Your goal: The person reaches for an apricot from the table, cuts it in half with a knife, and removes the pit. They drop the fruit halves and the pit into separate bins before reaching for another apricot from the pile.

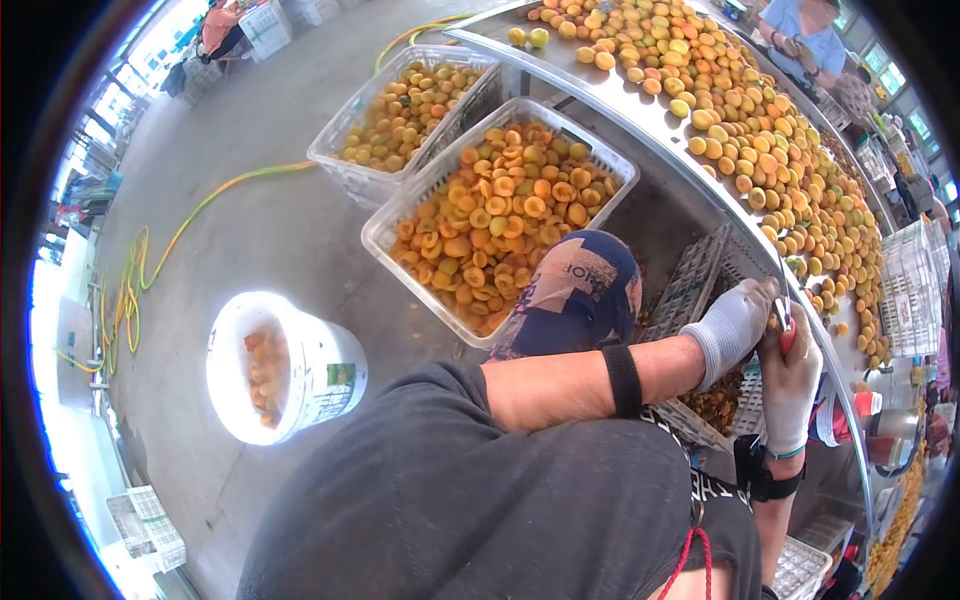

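Note:
My left hand (pixel 737 325), in a pale knit glove, is closed at the edge of the metal table, its fingertips meeting the other hand. Whatever it pinches is hidden; I cannot tell what it is. My right hand (pixel 790 375), also gloved, is wrapped round a red-handled tool (pixel 788 335) with a narrow metal part pointing up. Just beyond both hands, whole apricots (pixel 760 165) are heaped along the table (pixel 640 95). Beside my knee stands a white crate (pixel 375 235) full of halved apricots (pixel 490 215).
Behind that crate, another crate (pixel 345 180) holds apricots. A white bucket (pixel 335 375) with some fruit in it stands on the floor at left. Under the table edge, a crate (pixel 685 285) sits near dark scraps. A yellow-green hose (pixel 190 215) crosses the floor. Across the table is a person (pixel 805 40).

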A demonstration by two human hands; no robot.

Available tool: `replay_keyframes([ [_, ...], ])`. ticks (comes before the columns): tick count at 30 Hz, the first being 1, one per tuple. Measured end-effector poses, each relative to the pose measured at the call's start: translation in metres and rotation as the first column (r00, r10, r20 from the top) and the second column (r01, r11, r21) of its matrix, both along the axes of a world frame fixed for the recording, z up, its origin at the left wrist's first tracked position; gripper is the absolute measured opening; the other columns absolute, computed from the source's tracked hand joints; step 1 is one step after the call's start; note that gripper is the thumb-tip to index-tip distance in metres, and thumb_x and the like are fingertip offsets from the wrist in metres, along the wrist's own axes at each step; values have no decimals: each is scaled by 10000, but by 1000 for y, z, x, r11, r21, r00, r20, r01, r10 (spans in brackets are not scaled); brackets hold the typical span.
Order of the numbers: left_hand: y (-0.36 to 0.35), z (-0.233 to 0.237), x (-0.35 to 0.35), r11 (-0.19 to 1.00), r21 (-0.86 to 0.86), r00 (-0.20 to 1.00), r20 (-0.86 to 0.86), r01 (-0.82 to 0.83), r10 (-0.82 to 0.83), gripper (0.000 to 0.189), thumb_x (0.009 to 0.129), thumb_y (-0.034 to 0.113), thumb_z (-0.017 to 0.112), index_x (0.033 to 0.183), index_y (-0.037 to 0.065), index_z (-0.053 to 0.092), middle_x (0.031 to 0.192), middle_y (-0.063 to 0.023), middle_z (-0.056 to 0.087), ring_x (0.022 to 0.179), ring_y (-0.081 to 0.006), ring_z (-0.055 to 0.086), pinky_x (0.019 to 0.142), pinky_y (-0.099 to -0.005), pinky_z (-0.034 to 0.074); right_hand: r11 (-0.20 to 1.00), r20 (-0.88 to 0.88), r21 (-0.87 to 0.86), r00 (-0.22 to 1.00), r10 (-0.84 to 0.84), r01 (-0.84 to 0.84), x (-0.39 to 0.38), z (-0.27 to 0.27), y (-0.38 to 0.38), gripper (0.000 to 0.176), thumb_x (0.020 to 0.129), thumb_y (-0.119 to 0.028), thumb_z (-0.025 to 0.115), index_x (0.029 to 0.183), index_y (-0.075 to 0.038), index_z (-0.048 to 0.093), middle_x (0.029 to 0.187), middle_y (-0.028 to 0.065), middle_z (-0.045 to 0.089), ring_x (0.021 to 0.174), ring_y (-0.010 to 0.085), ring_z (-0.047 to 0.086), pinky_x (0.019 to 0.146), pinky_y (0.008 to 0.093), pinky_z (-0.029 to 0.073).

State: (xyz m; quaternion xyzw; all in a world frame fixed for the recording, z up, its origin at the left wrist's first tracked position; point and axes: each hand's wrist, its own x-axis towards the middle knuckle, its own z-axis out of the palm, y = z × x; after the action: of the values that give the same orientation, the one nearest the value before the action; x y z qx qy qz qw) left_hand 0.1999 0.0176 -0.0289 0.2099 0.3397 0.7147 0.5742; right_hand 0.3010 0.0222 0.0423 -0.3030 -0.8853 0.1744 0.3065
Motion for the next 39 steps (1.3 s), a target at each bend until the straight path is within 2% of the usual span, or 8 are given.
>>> replay_keyframes([
  [6,-16,12,-6,999,27,920,-390,45,-31,415,1057,311,413,1086,-53,609,940,-156,676,872,-191,636,823,-347,501,995,84,-102,996,21,-12,8,10,0,264,847,44,584,1099,-35,579,815,174,609,731,275,627,694,372,490],
  [11,-31,49,-13,946,-99,857,461,309,-231,272,1032,233,402,1130,63,590,923,-91,650,810,-202,616,700,-336,499,982,-39,-160,994,-106,98,15,-14,7,285,843,15,579,1127,41,564,811,169,622,705,253,622,699,343,500],
  [16,-40,55,-31,906,-213,889,367,366,-273,244,1021,225,421,1120,72,584,961,-83,634,830,-190,613,736,-323,507,994,-10,101,999,-41,41,-1,3,0,251,867,-7,601,1112,32,563,860,193,626,760,296,631,737,368,497],
  [18,-23,26,-28,996,38,963,-262,77,-64,221,1016,196,449,1114,60,593,995,-87,637,891,-161,601,809,-303,498,999,56,53,998,3,-6,-10,22,-8,249,862,-7,600,1107,16,562,852,196,614,763,305,621,739,371,492],
  [24,-26,15,-22,989,141,886,-464,45,26,276,1035,230,415,1115,10,561,964,-193,663,954,-284,652,843,-366,497,962,155,-263,981,120,-77,-8,36,-6,238,801,51,598,1023,-6,535,804,182,575,753,276,586,738,346,481],
  [32,-40,32,-32,993,-25,689,-719,112,-95,263,1018,258,470,1136,43,564,945,-196,666,914,-316,666,810,-359,503,998,128,-11,989,71,-70,-10,10,-1,257,785,52,641,1017,-21,556,777,164,596,650,271,601,657,342,488],
  [35,-34,28,-30,967,78,946,-241,242,-217,232,1002,243,508,1094,52,603,911,-125,666,791,-247,653,733,-337,511,999,99,17,994,35,-37,-8,6,-4,231,779,53,630,990,-12,566,754,139,591,623,207,586,635,328,483],
  [39,-59,49,-48,926,-128,927,-80,355,-367,241,992,257,526,1070,59,640,909,-62,646,753,-165,605,666,-301,503,956,-100,-289,995,12,-41,-5,-5,-8,127,814,21,608,935,11,575,790,19,589,714,95,548,663,283,468],
])
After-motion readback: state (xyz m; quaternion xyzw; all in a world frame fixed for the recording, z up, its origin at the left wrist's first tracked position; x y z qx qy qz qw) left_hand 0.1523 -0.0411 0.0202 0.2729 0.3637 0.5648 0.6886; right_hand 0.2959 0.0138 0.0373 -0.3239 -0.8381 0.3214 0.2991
